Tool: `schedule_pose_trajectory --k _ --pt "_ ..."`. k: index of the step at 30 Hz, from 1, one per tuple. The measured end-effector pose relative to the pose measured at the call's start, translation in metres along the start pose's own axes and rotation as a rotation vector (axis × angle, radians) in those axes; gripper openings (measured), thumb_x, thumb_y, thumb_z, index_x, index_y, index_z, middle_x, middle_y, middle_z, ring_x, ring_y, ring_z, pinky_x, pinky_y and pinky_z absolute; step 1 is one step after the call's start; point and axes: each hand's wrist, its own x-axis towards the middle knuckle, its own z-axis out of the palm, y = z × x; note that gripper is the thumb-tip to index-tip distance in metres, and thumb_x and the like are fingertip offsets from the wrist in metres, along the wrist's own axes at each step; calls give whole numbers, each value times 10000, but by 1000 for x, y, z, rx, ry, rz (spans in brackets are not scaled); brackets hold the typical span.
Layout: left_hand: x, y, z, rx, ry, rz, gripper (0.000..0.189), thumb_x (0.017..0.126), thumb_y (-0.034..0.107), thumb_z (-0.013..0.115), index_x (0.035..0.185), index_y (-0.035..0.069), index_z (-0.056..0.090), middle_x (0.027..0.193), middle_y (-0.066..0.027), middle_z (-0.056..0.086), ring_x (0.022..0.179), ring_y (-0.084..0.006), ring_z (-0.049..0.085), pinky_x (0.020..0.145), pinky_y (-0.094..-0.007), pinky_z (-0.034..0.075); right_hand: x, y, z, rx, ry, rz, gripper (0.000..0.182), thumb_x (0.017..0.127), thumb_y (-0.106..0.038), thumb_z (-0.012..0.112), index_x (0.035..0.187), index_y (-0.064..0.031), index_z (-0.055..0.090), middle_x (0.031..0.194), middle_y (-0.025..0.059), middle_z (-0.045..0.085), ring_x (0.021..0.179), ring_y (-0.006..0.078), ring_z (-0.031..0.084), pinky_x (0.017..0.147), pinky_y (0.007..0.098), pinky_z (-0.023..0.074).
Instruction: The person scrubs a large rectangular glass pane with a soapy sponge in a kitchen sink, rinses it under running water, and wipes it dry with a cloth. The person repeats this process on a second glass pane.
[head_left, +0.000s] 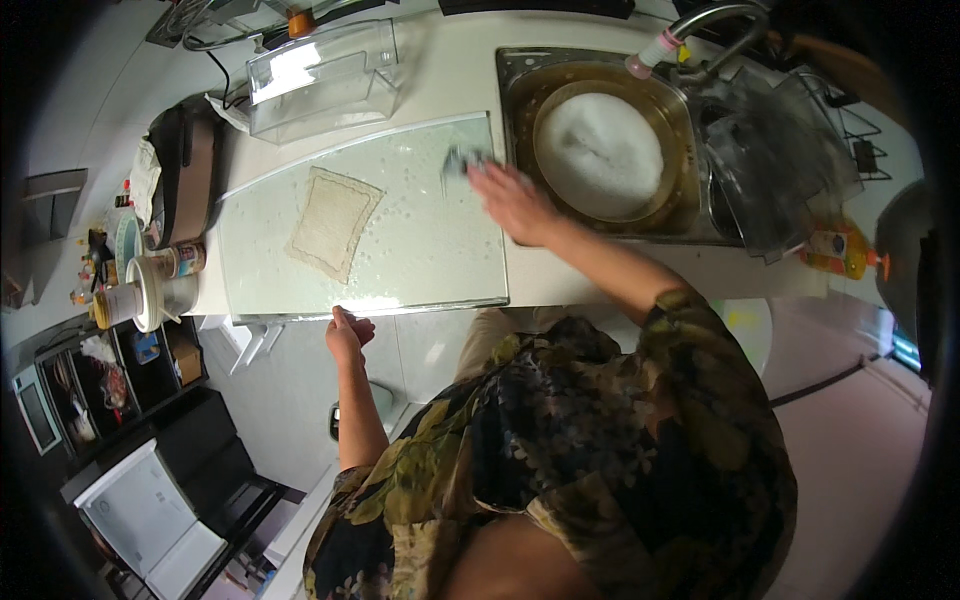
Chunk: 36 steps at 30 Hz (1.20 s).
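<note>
A wet glass panel (420, 225) with a pale edge strip lies on the countertop, its near edge by the counter front. My left hand (349, 332) grips that near edge, thumb on top. Near the panel's right side, my right hand (516, 201) holds a blurred dark greyish scrubber or cloth (466, 159) at its fingertips, over the glass. A beige stitched cloth (335, 223) lies flat on the panel's left half. In the sink to the right, a round basin (541, 154) holds white suds (600, 154).
Behind the panel stands a clear plastic bin (322, 94). The metal sink (517, 67) has a curved faucet (727, 15) above it. Grey translucent sheets (772, 157) and an orange soap bottle (836, 251) are at the right; a dark appliance (180, 176) and tubs (150, 292) at the left.
</note>
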Motion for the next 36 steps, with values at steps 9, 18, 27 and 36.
schedule_pose_trajectory --k 9,18,27,36 --pt "0 -11 16 432 326 189 432 934 321 585 1099 -70 504 1079 -257 572 952 -314 608 778 -380 502 -14 42 15 -171 3 -110 440 949 -199 482 1329 23 471 1486 108 342 1354 298 332 1124 375 297" --pt "-95 70 213 -113 -510 584 550 980 252 521 1443 34 321 1368 -176 472 1239 -283 477 1041 -401 372 -57 50 -23 745 719 701 146 825 -177 635 857 -35 650 800 138 665 757 289 642 700 385 507" --pt "-70 112 399 -671 -1822 -250 444 998 362 331 1258 40 492 1317 -130 507 1242 -283 458 1080 -444 331 -53 -9 -97 224 739 581 343 875 -350 574 1086 -100 678 1056 134 651 1040 318 584 963 427 425" --pt "-189 172 368 -281 -1476 -526 681 990 510 261 1421 -17 288 1456 -187 349 1351 -316 328 1125 -492 226 -44 76 -83 272 844 935 222 842 -209 550 787 -27 664 861 182 665 840 362 646 755 464 516"
